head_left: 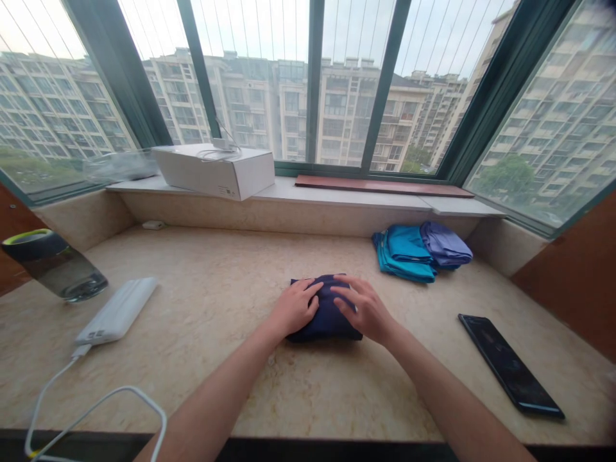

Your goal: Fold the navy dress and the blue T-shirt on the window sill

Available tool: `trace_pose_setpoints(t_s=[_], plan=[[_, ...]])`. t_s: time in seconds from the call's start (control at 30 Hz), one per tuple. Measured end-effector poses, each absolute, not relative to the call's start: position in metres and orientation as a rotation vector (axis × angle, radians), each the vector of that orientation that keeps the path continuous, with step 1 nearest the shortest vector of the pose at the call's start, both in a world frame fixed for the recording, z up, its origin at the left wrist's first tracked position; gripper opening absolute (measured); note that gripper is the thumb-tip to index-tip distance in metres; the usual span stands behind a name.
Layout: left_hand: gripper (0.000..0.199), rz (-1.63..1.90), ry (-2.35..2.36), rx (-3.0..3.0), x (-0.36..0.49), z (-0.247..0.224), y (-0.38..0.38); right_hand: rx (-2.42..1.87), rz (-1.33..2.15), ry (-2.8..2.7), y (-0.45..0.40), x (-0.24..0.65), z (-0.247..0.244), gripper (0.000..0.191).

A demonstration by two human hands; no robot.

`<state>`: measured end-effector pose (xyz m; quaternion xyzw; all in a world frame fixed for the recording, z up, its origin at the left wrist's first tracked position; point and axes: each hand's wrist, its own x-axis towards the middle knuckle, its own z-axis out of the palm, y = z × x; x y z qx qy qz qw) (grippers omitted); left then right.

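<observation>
Three cloth bundles are counted: one navy bundle (328,326), one teal bundle (405,250), one lilac bundle (445,244). One left hand (294,308), one right hand (369,309), one bottle (55,268), one phone (511,367), one power bank (118,311), one white box (197,173) and one reddish board (382,186) are seen.

The only view looks from the wearer's head, forward and downward over the surface (216,276) to the windows (315,96) beyond. It sits close, with both forearms (226,385) cut off by the bottom edge.

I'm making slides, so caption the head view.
Left hand and right hand spread over a folded navy cloth, phone at right.
</observation>
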<state>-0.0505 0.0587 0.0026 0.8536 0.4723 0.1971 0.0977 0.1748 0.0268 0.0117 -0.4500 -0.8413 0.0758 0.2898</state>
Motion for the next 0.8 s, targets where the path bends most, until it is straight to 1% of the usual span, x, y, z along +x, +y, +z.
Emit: trace_pose_setpoints(t_s=[0.03,0.1,0.13,0.17,0.2,0.3,0.37,0.47,0.53,0.63,0.7,0.8], plan=[[0.046,0.583,1.400,2.521,-0.050,0.002,0.059,-1.067,0.303,-2.346,0.021,0.176,0.013,0.040],[0.047,0.602,1.398,2.494,-0.051,0.000,0.060,-0.902,0.454,-2.509,0.013,0.177,0.012,0.066],[0.048,0.622,1.392,2.472,-0.051,-0.001,0.060,-0.881,0.482,-2.550,0.010,0.177,0.010,0.078],[0.049,0.648,1.387,2.444,-0.052,-0.002,0.061,-0.887,0.481,-2.558,0.009,0.177,0.008,0.083],[0.049,0.677,1.383,2.412,-0.053,-0.001,0.061,-0.899,0.463,-2.548,0.009,0.176,0.005,0.081],[0.054,0.744,1.325,2.362,-0.062,0.004,0.059,-0.897,0.401,-2.474,0.014,0.172,-0.002,0.061],[0.058,0.758,1.179,2.392,-0.071,0.010,0.056,-0.917,0.412,-2.409,0.018,0.171,-0.002,0.050],[0.063,0.776,0.832,2.417,-0.082,0.020,0.049,-1.009,0.568,-2.246,0.024,0.174,0.006,0.036],[0.068,0.815,0.657,2.387,-0.083,0.023,0.044,-1.019,0.700,-2.100,0.025,0.179,0.015,0.030],[0.075,0.852,0.626,2.375,-0.076,0.022,0.037,-0.973,0.844,-1.908,0.025,0.186,0.027,0.026],[0.071,0.908,0.746,2.314,-0.067,0.018,0.033,-0.974,0.937,-1.790,0.025,0.189,0.031,0.028],[0.049,1.039,0.922,2.017,-0.054,0.014,0.029,-1.002,1.136,-1.548,0.028,0.189,0.032,0.034]])
